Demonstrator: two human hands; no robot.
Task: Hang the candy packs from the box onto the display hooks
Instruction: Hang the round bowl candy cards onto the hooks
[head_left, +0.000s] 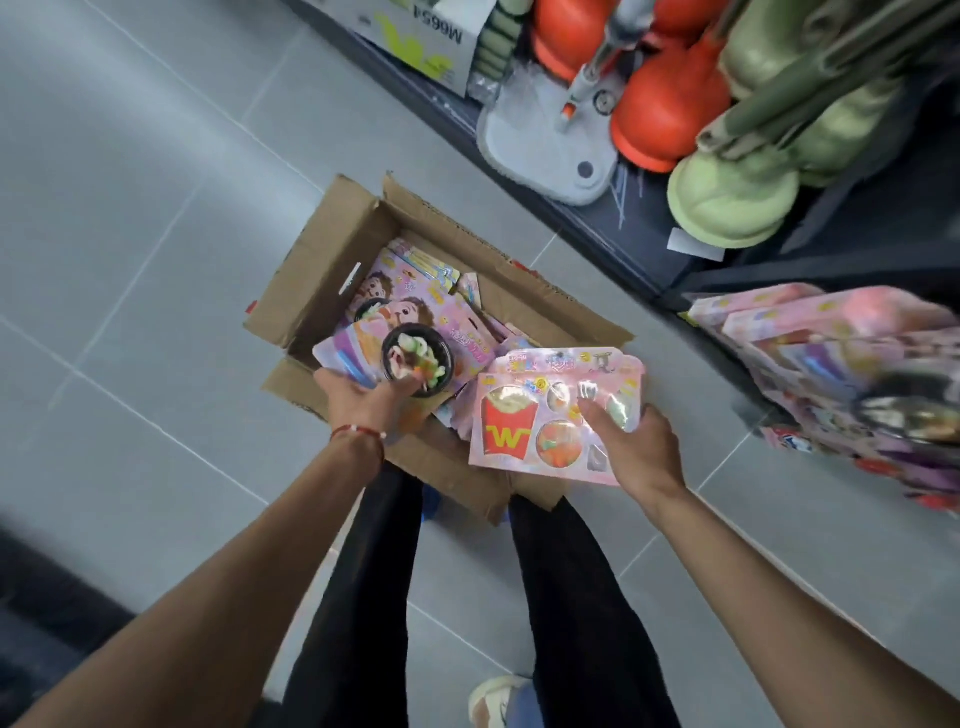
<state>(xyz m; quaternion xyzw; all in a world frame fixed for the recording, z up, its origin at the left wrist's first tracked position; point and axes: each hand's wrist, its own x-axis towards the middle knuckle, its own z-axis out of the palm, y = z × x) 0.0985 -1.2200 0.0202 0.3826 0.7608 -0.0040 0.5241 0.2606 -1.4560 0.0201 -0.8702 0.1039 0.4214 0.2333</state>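
I see the box open on the floor at frame centre, more packs inside. My left hand pinches the bowl pack by its lower edge, just above the box. My right hand clamps the fries pack at its right side, thumb on top, over the box's right corner. Both look light, stiff-carded, with slick, dentable blisters, so I'd grip the card margins. Hung packs blur at right; hooks are not visible.
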